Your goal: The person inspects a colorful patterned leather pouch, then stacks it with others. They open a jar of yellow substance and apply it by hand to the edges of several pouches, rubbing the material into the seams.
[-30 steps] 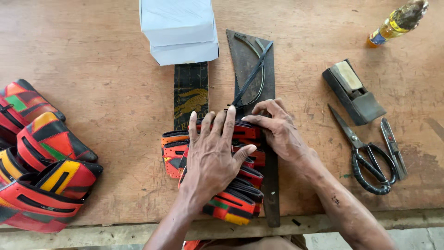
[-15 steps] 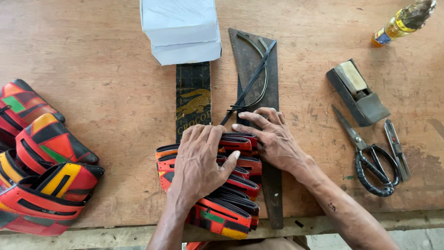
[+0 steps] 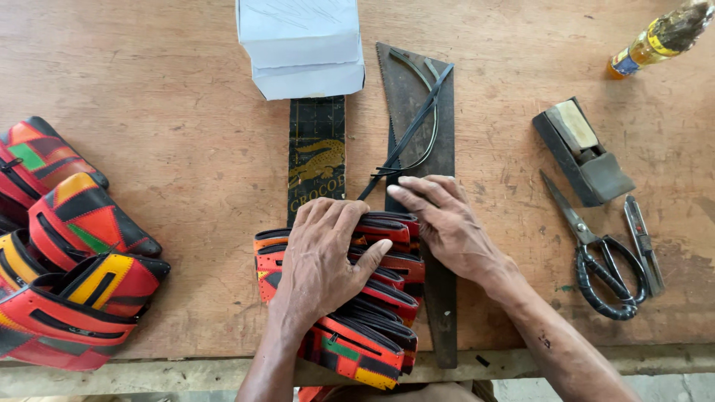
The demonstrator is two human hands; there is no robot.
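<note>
Left hand (image 3: 324, 257) lies flat, fingers curled over a row of red and orange leather pieces (image 3: 357, 313). Right hand (image 3: 447, 227) presses beside it, fingertips on the row's far end, over a dark metal plate (image 3: 424, 112). Scissors (image 3: 599, 257) lie well right of the fingers.

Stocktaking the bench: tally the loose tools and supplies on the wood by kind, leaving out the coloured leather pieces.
Scissors: 1
Small snips: 1
Dark sharpening block: 1
Bottle of yellow liquid: 1
White boxes: 2, stacked
Dark toothed plate: 1
Dark printed strip: 1
Total: 8
The left hand and the right hand press on the leather stack.
</note>
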